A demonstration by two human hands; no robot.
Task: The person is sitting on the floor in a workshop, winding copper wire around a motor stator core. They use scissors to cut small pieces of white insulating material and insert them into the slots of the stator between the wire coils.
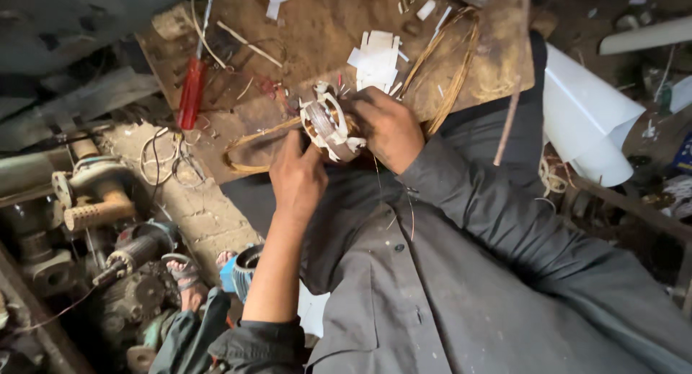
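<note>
Cluttered motor-repair workshop: worn wooden board (317, 28) with red screwdriver (192, 93), copper wire coils (450, 71), cut white paper strips (376, 60), old greasy motors (130, 273) on the floor.

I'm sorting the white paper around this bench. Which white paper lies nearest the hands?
The stack of small cut white strips on the wooden board, just above the right hand. The big rolled sheet lies farther right, off the board.

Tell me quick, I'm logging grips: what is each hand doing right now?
Left hand: fingers closed on the near edge of the motor stator.
Right hand: fingers curled around the stator's far side, holding it above the wooden board.
</note>
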